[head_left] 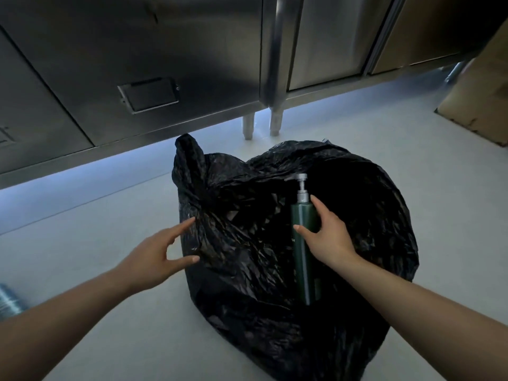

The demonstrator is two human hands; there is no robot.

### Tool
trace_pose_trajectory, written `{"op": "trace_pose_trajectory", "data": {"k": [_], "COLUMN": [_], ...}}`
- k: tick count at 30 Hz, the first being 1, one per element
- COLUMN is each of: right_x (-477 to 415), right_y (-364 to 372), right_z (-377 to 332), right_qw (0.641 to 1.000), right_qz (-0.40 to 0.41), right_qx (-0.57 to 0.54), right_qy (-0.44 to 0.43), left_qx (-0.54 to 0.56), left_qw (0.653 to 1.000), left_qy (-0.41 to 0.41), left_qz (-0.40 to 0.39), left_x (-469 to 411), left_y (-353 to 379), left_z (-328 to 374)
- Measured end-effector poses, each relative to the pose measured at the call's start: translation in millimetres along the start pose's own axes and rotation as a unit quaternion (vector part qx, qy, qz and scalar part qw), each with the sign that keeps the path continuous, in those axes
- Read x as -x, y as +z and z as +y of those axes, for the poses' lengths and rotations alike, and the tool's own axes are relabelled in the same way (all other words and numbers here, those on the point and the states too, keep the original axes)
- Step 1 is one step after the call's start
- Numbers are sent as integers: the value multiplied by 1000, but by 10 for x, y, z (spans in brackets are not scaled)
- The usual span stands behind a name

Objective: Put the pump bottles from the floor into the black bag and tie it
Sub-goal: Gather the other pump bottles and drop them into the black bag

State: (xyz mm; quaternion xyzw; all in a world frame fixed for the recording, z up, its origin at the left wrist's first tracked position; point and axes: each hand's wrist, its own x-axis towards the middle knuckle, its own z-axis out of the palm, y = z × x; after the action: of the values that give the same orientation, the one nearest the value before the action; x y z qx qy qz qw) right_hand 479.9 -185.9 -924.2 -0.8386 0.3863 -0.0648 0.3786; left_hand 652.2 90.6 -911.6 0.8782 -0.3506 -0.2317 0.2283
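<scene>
Pale grey floor [82,243], smooth and bare, lit by a bluish glow from under the stainless steel cabinets [137,64] along the far side. Short round metal legs [264,125] beneath the cabinets, a recessed handle plate [149,94] in one door. Brown cardboard box [478,100] at the far right, standing on the floor. Ribbed, silvery object [9,301] at the left edge (too cropped to identify).

Black bag [247,257] in the middle of the floor, crinkled and glossy, mouth wide open toward the right, one twisted corner sticking up at the far left. Dark green pump bottle [303,254] over the open mouth, tall and slim, with a grey pump head pointing away and faint lettering on its side (unreadable). Right hand [327,232] wrapped around the bottle's upper body, thumb across the front, fingers behind. Left hand [162,248] spread and empty, fingertips [189,222] just at the bag's left edge, gripping nothing.
</scene>
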Motion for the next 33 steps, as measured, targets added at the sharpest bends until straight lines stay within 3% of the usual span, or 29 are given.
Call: {"op": "trace_pose_trajectory", "data": {"k": [4, 9, 18, 24, 33], "right_x": [22, 118, 362, 629, 807], "right_y": [91, 155, 1566, 2672, 3658], "right_z": [-94, -587, -1802, -2181, -2559], "right_qw": [996, 991, 948, 909, 873], "right_qz": [-7, 25, -169, -272, -317], "right_qx": [84, 90, 106, 149, 188], "right_qy": [-2, -96, -249, -277, -320], "left_qx": [-6, 18, 35, 38, 59], "left_qw": [1000, 999, 991, 979, 949], "left_qy": [-4, -22, -106, -191, -255], "left_qz": [-9, 24, 68, 59, 176], "left_x": [-90, 23, 690, 1204, 1482], "left_y": [-143, -440, -804, -883, -791], "left_z": [-169, -534, -1607, -2334, -3302]}}
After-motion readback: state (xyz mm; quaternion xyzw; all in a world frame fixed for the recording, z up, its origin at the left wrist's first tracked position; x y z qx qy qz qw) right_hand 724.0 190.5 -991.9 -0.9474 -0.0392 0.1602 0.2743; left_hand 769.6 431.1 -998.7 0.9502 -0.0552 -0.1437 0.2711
